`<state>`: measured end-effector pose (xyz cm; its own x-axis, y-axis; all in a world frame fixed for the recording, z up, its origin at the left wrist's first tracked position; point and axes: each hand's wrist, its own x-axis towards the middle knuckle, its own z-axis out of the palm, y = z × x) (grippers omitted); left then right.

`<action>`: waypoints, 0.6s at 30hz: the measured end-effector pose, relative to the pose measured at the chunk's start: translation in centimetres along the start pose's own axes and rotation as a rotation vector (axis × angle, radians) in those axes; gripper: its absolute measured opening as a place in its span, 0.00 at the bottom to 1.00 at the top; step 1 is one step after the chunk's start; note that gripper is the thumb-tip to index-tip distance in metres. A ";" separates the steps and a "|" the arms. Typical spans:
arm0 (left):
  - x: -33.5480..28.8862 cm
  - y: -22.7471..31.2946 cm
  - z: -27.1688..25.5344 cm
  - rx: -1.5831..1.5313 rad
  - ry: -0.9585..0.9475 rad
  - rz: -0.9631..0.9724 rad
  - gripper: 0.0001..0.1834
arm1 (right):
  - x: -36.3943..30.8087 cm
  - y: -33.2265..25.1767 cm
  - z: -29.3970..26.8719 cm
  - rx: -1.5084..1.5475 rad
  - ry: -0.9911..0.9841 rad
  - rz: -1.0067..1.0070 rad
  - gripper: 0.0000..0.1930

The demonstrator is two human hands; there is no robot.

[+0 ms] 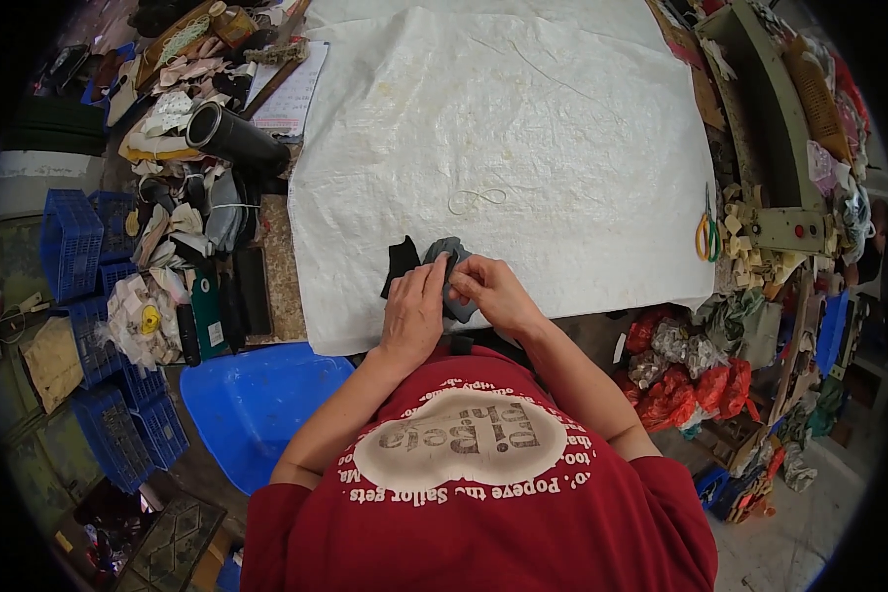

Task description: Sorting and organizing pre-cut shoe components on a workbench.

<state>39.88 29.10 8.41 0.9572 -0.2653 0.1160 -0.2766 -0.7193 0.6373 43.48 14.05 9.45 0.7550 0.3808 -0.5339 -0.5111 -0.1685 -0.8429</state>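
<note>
Close to the near edge of the white-covered table, both hands meet at a small grey piece that looks like fabric or leather. My left hand lies along it, fingers closed together and holding it against the table. With thumb and forefinger pinched, my right hand works at the same piece; anything thin in that pinch is too small to make out. Just left of the grey piece lies a black piece, partly under my left fingers. Farther off, a loop of thin cord rests on the white sheet.
Scissors with yellow-green handles lie at the right table edge beside small tan blocks. A dark cylinder and scraps crowd the left side. A blue chair stands lower left; red plastic bags sit lower right.
</note>
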 end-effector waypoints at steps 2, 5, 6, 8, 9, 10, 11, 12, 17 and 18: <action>0.1 0.1 0.1 0.006 -0.010 0.002 0.25 | 0.0 0.0 -0.2 0.022 -0.009 -0.012 0.08; 0.2 0.2 0.1 0.015 -0.034 0.003 0.25 | 0.3 0.4 -0.7 -0.015 -0.013 0.026 0.08; 0.3 0.4 0.0 -0.006 -0.040 -0.010 0.25 | 0.4 0.5 -0.8 0.011 -0.020 0.027 0.08; 0.3 0.5 0.0 -0.025 -0.048 -0.022 0.24 | 0.5 0.9 -1.2 0.037 -0.026 0.027 0.07; 0.2 0.5 0.1 -0.127 -0.081 -0.093 0.24 | 0.5 1.1 -1.4 0.116 -0.051 0.024 0.06; 0.2 0.5 0.1 -0.229 -0.114 -0.164 0.23 | 0.5 1.2 -1.6 0.194 -0.076 0.020 0.05; 0.2 0.5 0.1 -0.228 -0.113 -0.165 0.23 | 0.4 1.2 -1.7 0.194 -0.078 0.020 0.05; 0.2 0.4 0.2 -0.280 -0.121 -0.176 0.22 | 0.3 1.0 -1.8 0.242 -0.093 0.038 0.05; 0.4 0.9 -0.2 -0.348 -0.104 -0.147 0.20 | -0.1 1.4 -2.5 0.342 -0.136 0.060 0.05; 0.4 1.0 -0.2 -0.359 -0.108 -0.169 0.19 | -0.1 1.4 -2.6 0.325 -0.153 0.060 0.05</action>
<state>40.03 28.37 9.22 0.9668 -0.2424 -0.0813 -0.0509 -0.4940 0.8680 43.73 11.39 8.14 0.6618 0.5148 -0.5449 -0.6752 0.0934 -0.7317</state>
